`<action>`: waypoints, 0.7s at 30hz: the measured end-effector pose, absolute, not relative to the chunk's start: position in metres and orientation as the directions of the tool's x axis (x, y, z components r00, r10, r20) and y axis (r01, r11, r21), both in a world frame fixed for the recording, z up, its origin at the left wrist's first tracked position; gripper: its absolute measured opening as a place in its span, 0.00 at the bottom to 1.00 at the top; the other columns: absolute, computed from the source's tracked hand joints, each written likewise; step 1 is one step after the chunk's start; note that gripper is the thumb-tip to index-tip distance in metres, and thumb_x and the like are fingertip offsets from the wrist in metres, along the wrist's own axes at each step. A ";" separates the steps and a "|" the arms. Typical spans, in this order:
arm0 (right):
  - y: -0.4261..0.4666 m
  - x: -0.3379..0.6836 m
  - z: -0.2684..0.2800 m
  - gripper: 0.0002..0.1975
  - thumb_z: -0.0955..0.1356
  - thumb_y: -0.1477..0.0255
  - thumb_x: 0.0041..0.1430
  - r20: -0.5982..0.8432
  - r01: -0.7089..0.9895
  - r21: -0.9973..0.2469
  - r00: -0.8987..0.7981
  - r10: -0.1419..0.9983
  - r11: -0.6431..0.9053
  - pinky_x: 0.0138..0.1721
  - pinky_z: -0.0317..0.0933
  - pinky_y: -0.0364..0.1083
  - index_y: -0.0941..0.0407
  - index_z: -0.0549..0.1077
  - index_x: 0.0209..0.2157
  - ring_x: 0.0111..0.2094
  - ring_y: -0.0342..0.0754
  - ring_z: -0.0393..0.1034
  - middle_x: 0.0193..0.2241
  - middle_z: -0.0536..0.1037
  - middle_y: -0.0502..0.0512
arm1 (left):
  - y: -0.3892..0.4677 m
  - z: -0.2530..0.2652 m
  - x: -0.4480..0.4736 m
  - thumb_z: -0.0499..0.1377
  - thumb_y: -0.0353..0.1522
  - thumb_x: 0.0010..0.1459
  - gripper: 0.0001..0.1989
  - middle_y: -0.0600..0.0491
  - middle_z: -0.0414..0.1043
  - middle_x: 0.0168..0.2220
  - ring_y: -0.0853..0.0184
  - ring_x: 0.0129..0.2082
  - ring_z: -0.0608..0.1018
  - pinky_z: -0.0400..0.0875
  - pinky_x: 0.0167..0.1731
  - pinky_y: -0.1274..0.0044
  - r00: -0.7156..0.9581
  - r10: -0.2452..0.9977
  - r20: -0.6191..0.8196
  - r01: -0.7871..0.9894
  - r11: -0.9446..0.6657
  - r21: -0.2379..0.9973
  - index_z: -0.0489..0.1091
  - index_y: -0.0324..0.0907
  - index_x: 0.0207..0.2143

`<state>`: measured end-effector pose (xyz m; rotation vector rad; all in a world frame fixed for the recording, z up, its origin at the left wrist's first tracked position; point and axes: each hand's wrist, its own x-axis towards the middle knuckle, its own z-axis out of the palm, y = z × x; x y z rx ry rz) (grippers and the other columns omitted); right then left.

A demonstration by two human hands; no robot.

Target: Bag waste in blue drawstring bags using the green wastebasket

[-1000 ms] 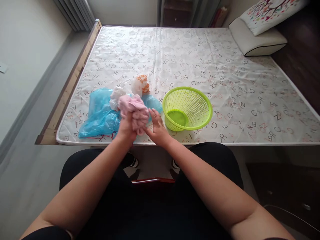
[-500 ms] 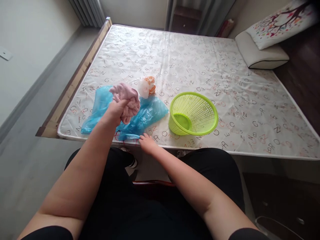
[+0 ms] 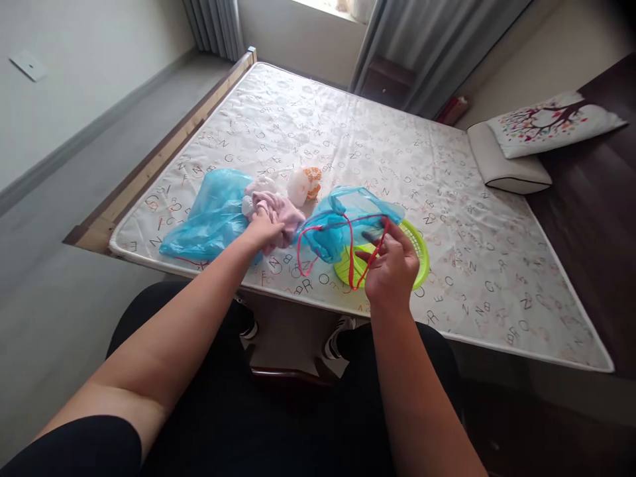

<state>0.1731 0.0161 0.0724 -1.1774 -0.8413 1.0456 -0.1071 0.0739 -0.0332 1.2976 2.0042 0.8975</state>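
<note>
My left hand point(image 3: 267, 232) grips a crumpled pink cloth point(image 3: 284, 213) low over the mattress. Raised in front of me, my right hand point(image 3: 393, 266) pinches the red drawstring point(image 3: 352, 258) of a blue plastic bag point(image 3: 330, 235). That bag hangs loosely above the near side of a green mesh basket point(image 3: 421, 255) and hides part of it. Left of the cloth lies another blue plastic bag point(image 3: 211, 209), spread flat. Just behind the cloth sits a clear plastic bundle with an orange-and-white patterned thing point(image 3: 312, 182).
The letter-printed mattress point(image 3: 477, 265) rests on a wooden bed frame point(image 3: 159, 152). At the far right a cushion with a tree print point(image 3: 546, 126) lies on a beige headrest point(image 3: 511, 165). A dark nightstand point(image 3: 387, 83) and grey curtains point(image 3: 442, 46) stand beyond.
My right hand has risen and moved right, drawing a blue bag by its red drawstring over the basket. My left hand has shifted right and lower with the pink cloth. The view has tilted.
</note>
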 end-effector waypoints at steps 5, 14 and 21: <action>0.025 0.183 0.071 0.14 0.73 0.59 0.58 -0.019 -0.217 -0.975 0.239 0.971 0.035 0.31 0.78 0.45 0.51 0.82 0.42 0.42 0.49 0.77 0.44 0.82 0.54 | 0.064 0.002 -0.089 0.64 0.41 0.64 0.20 0.36 0.74 0.59 0.47 0.63 0.75 0.68 0.64 0.58 -0.395 0.917 0.062 0.551 0.182 0.815 0.72 0.40 0.54; 0.025 0.190 0.060 0.12 0.75 0.61 0.59 0.066 0.153 -0.987 0.061 0.996 0.056 0.41 0.73 0.50 0.53 0.78 0.39 0.35 0.47 0.73 0.34 0.78 0.52 | 0.037 0.028 -0.034 0.69 0.43 0.60 0.17 0.50 0.79 0.40 0.63 0.38 0.81 0.77 0.38 0.74 0.136 0.956 0.258 0.509 -0.291 0.810 0.77 0.44 0.46; 0.030 0.212 0.067 0.03 0.70 0.69 0.56 0.232 0.496 -0.860 0.162 0.959 0.124 0.44 0.70 0.54 0.52 0.71 0.33 0.38 0.50 0.70 0.40 0.73 0.55 | 0.056 0.026 -0.054 0.63 0.34 0.61 0.08 0.51 0.79 0.34 0.65 0.32 0.78 0.73 0.35 0.74 -0.201 0.971 0.132 0.444 -0.030 0.895 0.78 0.43 0.41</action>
